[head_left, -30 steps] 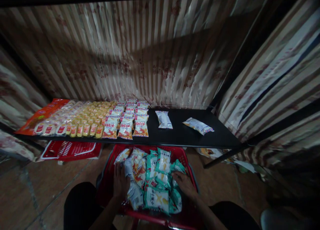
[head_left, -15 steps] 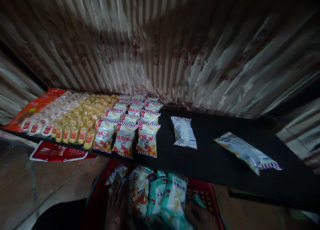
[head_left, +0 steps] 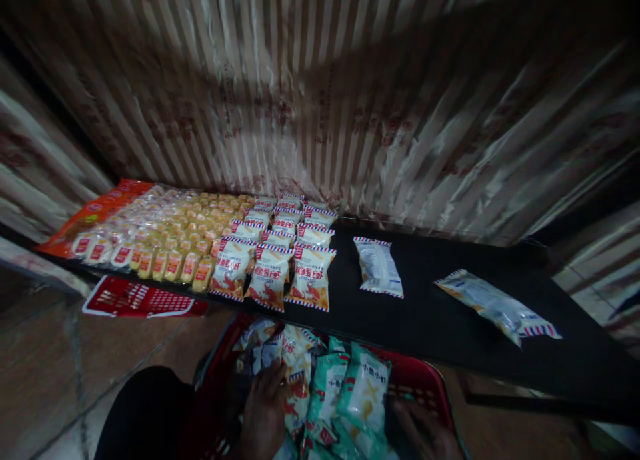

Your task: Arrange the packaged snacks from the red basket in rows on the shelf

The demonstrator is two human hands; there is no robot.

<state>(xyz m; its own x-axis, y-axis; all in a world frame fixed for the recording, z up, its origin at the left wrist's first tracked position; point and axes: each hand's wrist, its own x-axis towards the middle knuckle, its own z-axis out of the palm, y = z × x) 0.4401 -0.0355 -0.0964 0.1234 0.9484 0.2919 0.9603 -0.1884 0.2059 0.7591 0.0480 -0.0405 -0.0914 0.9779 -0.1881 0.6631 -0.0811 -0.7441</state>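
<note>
A red basket (head_left: 434, 387) sits in front of me below the shelf, filled with white-and-orange snack bags (head_left: 296, 353) and green snack bags (head_left: 367, 380). My left hand (head_left: 265, 407) reaches into its left part, fingers stretched out against the white bags there. On the basket's right side is my right hand (head_left: 425, 430), low and in shadow, its fingers apart beside the green bags. Above, rows of white snack bags (head_left: 311, 277) stand on the black shelf (head_left: 415, 327). Farther right a bag lies back side up (head_left: 379, 268), and another lies askew (head_left: 495, 307).
Small wrapped yellow cakes (head_left: 173, 263) and white ones fill the shelf's left part, beside an orange bag (head_left: 100, 210). Under that end hangs or stands another red basket (head_left: 135, 299). Striped, wrinkled sheeting (head_left: 300, 113) covers the wall behind.
The view has shifted, so the shelf goods appear farther right. My left hand has moved slightly right and up over the white bags; my right hand has shifted toward the basket's right side.
</note>
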